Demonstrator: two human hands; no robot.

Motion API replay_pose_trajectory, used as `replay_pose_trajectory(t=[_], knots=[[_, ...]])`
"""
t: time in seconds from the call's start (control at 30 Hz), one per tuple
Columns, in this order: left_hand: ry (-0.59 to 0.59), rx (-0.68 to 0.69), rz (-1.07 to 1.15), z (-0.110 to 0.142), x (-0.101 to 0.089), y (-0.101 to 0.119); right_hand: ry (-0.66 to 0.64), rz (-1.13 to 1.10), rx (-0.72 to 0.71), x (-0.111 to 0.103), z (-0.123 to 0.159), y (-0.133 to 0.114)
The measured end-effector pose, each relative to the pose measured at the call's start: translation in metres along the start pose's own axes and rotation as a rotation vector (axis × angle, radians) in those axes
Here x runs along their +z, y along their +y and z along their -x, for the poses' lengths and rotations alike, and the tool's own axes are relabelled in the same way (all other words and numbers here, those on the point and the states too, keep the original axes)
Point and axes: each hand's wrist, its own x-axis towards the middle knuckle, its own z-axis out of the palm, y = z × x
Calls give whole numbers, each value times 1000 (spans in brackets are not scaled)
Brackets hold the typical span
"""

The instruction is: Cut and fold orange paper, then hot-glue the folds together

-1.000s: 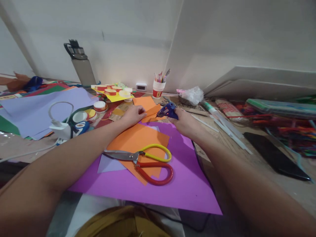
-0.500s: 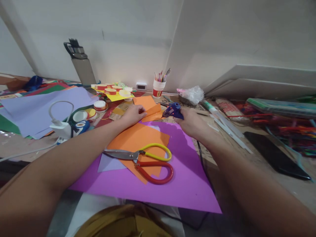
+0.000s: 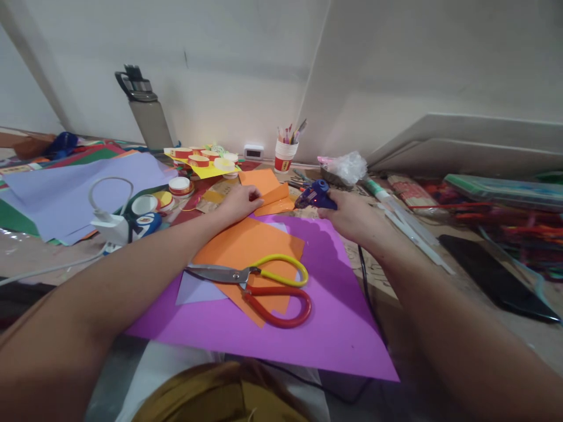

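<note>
My left hand (image 3: 241, 203) rests at the left edge of a folded piece of orange paper (image 3: 260, 180), its fingers curled in and closed on that edge. My right hand (image 3: 355, 218) is wrapped round a blue glue gun (image 3: 317, 193), whose tip points left at the right end of the orange fold. A small red light glows on the gun. Nearer to me, scissors (image 3: 235, 275) with one yellow and one red handle lie on an orange sheet (image 3: 246, 243). Beneath them spreads a large purple sheet (image 3: 325, 334).
Left are lilac sheets (image 3: 88, 187), a white plug adapter (image 3: 109, 227) and paper rings (image 3: 145, 205). A bottle (image 3: 152, 123), a cup of brushes (image 3: 285, 157) and a small display (image 3: 254, 152) stand behind. Glue sticks (image 3: 411, 234) and a black phone (image 3: 497, 278) lie right.
My right hand and the glue gun have shifted slightly to the right. My left hand stays at the orange paper, and the whole view has drifted a little.
</note>
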Motion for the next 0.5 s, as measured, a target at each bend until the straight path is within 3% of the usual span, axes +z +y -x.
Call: replay_pose_trajectory(t=[0.2,0.5], knots=[[3,-1,3,1,-1,2,19,-1,30,1,1,-3],[1,-5,-8,0,-1,1,50,-102,-59,25,-16,-1]])
